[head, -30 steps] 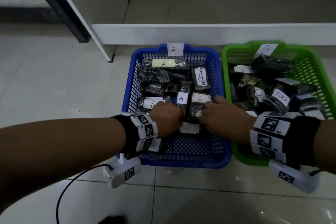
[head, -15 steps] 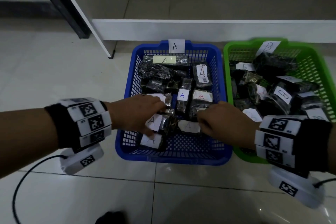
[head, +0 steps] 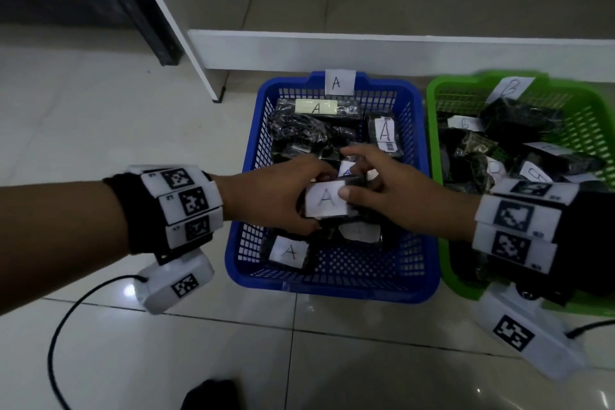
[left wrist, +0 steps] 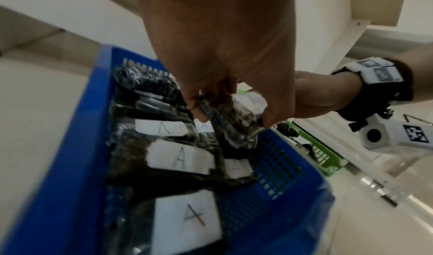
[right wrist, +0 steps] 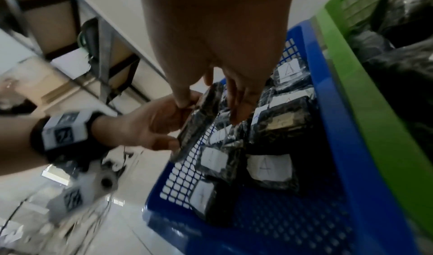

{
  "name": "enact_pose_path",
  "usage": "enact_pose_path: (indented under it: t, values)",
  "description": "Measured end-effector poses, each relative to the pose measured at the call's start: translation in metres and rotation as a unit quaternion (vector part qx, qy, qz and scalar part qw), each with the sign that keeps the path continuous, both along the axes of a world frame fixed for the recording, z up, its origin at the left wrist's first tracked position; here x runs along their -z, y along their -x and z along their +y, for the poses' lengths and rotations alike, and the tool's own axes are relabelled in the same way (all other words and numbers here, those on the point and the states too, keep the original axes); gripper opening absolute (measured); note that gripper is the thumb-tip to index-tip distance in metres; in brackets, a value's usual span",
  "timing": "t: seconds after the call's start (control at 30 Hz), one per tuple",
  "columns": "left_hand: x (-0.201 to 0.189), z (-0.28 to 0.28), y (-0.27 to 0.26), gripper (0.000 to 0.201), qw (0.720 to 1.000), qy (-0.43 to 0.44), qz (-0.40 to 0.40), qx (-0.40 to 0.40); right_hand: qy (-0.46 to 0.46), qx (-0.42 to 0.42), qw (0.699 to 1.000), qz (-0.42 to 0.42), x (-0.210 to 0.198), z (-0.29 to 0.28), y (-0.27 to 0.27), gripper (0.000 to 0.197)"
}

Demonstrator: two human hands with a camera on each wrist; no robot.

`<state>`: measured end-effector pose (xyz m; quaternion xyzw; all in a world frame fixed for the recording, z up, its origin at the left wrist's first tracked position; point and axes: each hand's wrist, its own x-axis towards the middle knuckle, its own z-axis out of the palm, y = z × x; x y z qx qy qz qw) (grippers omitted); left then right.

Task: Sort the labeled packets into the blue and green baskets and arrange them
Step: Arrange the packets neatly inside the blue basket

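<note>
Two baskets are standing side by side on the tiled floor (head: 100, 116), their long walls touching; the blue basket (head: 332, 286) is carrying a paper tag (head: 340, 81) marked A on its far rim, and the green basket (head: 432, 130), to its right, is carrying a tag (head: 511, 87) marked B. Both hands are meeting above the middle of the blue basket, sharing one dark packet (head: 327, 200) with a white A label; the left hand (head: 269, 200) is gripping its left end, fingers curled around the edge, while the right hand (head: 392, 190) is pinching the right end, thumb on the label and fingers behind. The packet is being held clear of the pile, tilted on edge in the wrist views. Below it, seven further A labels are showing in the blue basket in the head view; some packets are lying label-hidden, so a full count cannot be given. In the green basket, four B-marked labels are readable; the rest are blurred. One black cable (head: 63, 326) is trailing over the floor from the left wrist camera.
</note>
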<state>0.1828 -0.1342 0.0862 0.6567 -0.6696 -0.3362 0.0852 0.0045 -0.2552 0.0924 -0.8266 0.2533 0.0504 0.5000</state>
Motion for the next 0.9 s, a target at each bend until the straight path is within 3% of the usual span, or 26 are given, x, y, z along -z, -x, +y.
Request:
enact_pose_path:
  t: [0.17, 0.23, 0.33, 0.4, 0.5, 0.6, 0.7, 0.9]
  values:
    - [0.01, 0.006, 0.016, 0.063, 0.996, 0.013, 0.081, -0.041, 0.002, -0.065, 0.992, 0.112, -0.012, -0.018, 0.0, 0.024]
    - [0.017, 0.013, 0.003, 0.058, 0.999, 0.022, -0.031, 0.021, 0.061, -0.139, 0.972, 0.178, -0.015, -0.02, 0.005, 0.023]
    - [0.032, 0.019, -0.02, 0.061, 0.946, 0.061, -0.28, 0.148, 0.123, -0.164, 0.955, 0.216, -0.008, -0.013, 0.017, 0.035]
    - [0.038, 0.019, -0.027, 0.063, 0.928, 0.03, -0.334, 0.164, 0.137, -0.161, 0.955, 0.211, 0.004, -0.002, 0.023, 0.04]
    - [0.039, 0.017, -0.032, 0.058, 0.94, -0.015, -0.312, 0.139, 0.164, -0.174, 0.951, 0.198, 0.021, 0.01, 0.03, 0.036]
    - [0.035, 0.016, -0.034, 0.039, 0.965, -0.001, -0.243, 0.102, 0.237, -0.196, 0.932, 0.19, 0.035, 0.015, 0.034, 0.024]
    - [0.03, 0.013, -0.035, 0.026, 0.983, -0.025, -0.178, 0.04, 0.297, -0.181, 0.916, 0.199, 0.043, 0.013, 0.035, 0.026]
    - [0.023, 0.001, -0.036, 0.025, 0.991, -0.064, -0.114, -0.041, 0.312, -0.199, 0.91, 0.186, 0.037, 0.018, 0.036, 0.031]
